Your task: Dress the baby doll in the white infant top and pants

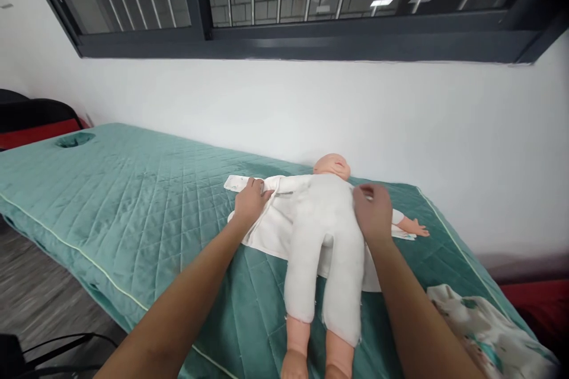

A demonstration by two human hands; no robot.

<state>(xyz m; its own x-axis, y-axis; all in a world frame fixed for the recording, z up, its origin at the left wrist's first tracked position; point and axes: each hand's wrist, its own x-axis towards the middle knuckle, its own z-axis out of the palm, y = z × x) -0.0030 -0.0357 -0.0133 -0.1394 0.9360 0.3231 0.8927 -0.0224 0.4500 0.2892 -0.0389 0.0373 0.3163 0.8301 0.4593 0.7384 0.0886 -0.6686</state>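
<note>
Head view: nearest, a patterned cloth (pixel 489 325) lies bunched on a green quilted bed (pixel 178 213). Beyond, the doll (pixel 326 219) lies, feet nearest, over a spread white garment (pixel 271 225). Left hand (pixel 251 201): closed on the garment's edge. Right hand (pixel 372 213): fingers curled beside the doll's shoulder; grip undeterminable. Step, as judged: arranging the garment about the arms. Next move calls for keeping the doll steady. Farthest: window (pixel 311 41).
</note>
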